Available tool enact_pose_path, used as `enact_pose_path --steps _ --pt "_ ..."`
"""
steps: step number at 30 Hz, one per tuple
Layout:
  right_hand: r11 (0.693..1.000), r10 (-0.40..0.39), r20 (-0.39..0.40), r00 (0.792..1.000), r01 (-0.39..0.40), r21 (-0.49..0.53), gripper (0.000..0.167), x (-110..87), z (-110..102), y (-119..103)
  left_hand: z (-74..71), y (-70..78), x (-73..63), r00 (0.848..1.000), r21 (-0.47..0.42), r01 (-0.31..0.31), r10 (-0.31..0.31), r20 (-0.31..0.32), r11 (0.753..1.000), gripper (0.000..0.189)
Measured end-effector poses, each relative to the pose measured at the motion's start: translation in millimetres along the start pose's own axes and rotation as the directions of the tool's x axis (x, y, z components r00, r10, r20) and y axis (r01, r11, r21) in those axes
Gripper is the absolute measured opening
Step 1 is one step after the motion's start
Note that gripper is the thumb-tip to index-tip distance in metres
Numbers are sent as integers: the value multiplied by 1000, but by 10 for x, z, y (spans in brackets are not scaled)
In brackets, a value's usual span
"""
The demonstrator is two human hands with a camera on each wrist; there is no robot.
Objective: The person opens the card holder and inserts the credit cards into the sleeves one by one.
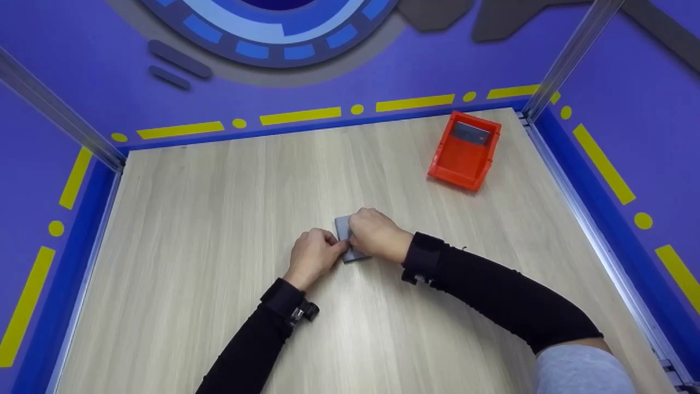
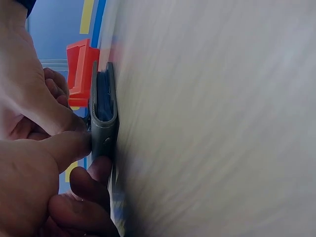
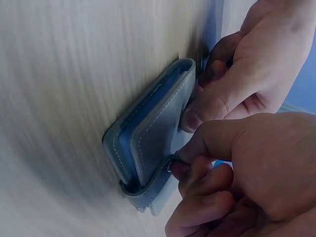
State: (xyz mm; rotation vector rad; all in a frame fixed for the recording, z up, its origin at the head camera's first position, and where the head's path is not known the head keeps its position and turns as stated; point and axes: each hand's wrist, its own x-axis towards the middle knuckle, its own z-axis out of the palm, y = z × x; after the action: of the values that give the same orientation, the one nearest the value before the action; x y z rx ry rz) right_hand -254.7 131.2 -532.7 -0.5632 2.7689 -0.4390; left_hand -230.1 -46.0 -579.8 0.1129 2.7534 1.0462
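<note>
A grey stitched-leather card wallet lies on the wooden table between both hands. Blue inner sleeves show between its covers in the right wrist view, and a strap wraps round one edge. My right hand pinches the end of this strap between thumb and index finger over the wallet's upper cover. From the other side, my left hand grips the folded edge, its thumb on the cover and its fingertips low beside the spine. In the head view the right hand hides much of the wallet.
Farther back on the right stands a red plastic bin with a grey metallic-looking panel at its far end. Purple-blue printed walls and metal frame rails border the wooden table.
</note>
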Motion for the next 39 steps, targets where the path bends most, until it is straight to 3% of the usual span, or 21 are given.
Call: enact_pose_path --steps 6,15,27,32,36,39 --pt "1000 -10 -15 1000 10 -5 17 -7 6 -37 -2 10 6 1000 1 -8 8 -4 1000 33" --pt "997 -60 -19 998 59 -40 27 -6 29 -78 -7 15 2 1000 1 -1 1 2 1000 32" --pt "998 61 4 998 -61 10 15 -17 -7 -48 -20 12 -10 1000 1 -6 6 -12 1000 33" --pt "993 103 18 995 -104 51 21 -20 -13 3 -12 6 -1 1000 4 -6 6 -7 1000 33" --pt "992 93 -26 995 -90 88 25 -55 -15 66 -10 -8 -3 999 14 -29 29 -21 999 34" --pt "990 72 -104 992 -58 126 25 -111 -31 115 -27 -19 -20 998 20 -50 51 -49 999 37"
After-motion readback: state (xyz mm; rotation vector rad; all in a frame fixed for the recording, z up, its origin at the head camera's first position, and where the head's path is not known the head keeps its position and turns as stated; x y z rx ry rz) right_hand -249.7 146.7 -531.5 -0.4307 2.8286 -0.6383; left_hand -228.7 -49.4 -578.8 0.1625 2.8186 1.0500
